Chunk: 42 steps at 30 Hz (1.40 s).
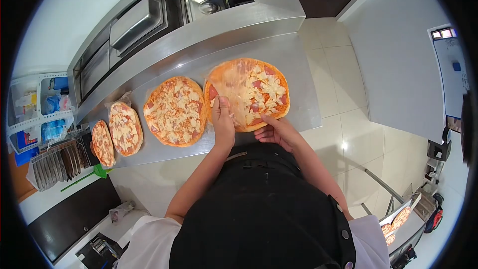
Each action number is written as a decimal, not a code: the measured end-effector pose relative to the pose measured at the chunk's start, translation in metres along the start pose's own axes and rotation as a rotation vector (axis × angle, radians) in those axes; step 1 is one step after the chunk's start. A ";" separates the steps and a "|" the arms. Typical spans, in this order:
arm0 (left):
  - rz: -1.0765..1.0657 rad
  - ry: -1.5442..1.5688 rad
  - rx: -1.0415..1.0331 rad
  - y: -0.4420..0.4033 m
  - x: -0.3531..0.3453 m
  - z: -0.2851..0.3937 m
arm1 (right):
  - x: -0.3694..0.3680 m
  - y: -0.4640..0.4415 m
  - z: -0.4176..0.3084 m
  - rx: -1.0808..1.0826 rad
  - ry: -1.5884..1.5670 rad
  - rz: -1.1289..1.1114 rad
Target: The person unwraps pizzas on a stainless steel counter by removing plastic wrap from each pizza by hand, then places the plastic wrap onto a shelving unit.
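A pizza (266,87) topped with cheese and ham lies on the steel counter in front of me. Clear plastic film (230,82) covers its left part, wrinkled and shiny, while the right part looks bare. My left hand (223,122) is closed at the pizza's lower left, pinching the film. At the lower right edge, my right hand (280,132) grips the crust, thumb on top and fingers underneath. Just to the left lies another pizza (177,112), touching or nearly touching the first. Two more pizzas, a wrapped one (125,128) and a smaller-looking one (103,143), lie farther left.
The steel counter (306,97) ends at the right above a tiled floor. Behind it runs a raised ledge with lidded metal pans (204,2). White plastic baskets (42,114) and a rack of trays (59,167) stand at the far left.
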State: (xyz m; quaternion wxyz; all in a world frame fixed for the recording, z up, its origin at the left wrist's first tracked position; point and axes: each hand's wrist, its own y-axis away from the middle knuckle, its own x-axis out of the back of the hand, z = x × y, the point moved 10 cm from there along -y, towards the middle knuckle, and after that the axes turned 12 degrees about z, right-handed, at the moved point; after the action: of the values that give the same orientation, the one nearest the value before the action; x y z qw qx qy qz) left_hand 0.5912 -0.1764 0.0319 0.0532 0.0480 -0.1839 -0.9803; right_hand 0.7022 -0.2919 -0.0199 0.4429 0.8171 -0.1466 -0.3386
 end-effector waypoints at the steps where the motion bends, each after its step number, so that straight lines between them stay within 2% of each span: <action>1: 0.004 0.001 0.000 -0.001 0.002 0.000 | 0.000 0.000 -0.001 -0.002 0.003 -0.001; 6: 0.008 -0.140 -0.043 -0.015 0.022 0.007 | 0.013 0.006 -0.020 0.023 -0.045 0.041; 12: -0.003 -0.322 -0.260 -0.062 0.033 0.030 | 0.031 0.008 -0.037 0.019 -0.083 -0.029; 15: -0.059 -0.353 -0.141 -0.094 0.048 0.026 | 0.043 0.012 -0.043 0.053 -0.073 -0.036; 20: -0.049 -0.310 -0.100 -0.141 0.046 0.047 | 0.073 0.009 -0.023 0.046 0.004 -0.078; 26: -0.293 -0.349 -0.023 -0.172 0.041 0.059 | 0.113 0.008 0.001 0.058 0.243 0.061; 30: -0.406 -0.412 -0.004 -0.172 0.032 0.067 | 0.100 0.018 -0.022 0.157 0.436 0.123; 32: -0.399 -0.428 -0.036 -0.170 0.030 0.074 | 0.102 0.015 -0.058 0.303 0.367 0.084; 33: -0.397 -0.442 -0.069 -0.168 0.026 0.077 | 0.123 0.009 -0.077 0.403 0.314 0.248; 35: -0.396 -0.468 -0.132 -0.164 0.017 0.084 | 0.133 -0.012 -0.100 0.372 0.232 0.228; 37: -0.437 -0.467 -0.155 -0.159 0.008 0.090 | 0.116 -0.016 -0.142 0.508 0.455 0.420; 40: -0.557 -0.456 -0.219 -0.151 -0.008 0.098 | 0.075 -0.053 -0.189 0.718 0.906 0.420; 42: -0.558 -0.432 -0.224 -0.155 -0.009 0.100 | 0.039 -0.079 -0.192 0.731 1.084 0.318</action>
State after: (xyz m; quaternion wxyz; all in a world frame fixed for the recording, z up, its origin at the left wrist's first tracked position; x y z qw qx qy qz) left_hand 0.5751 0.0039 0.0688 -0.2514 -0.1176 -0.0621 -0.9587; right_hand 0.8571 -0.1487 -0.0285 0.1934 0.9374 -0.1275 0.2603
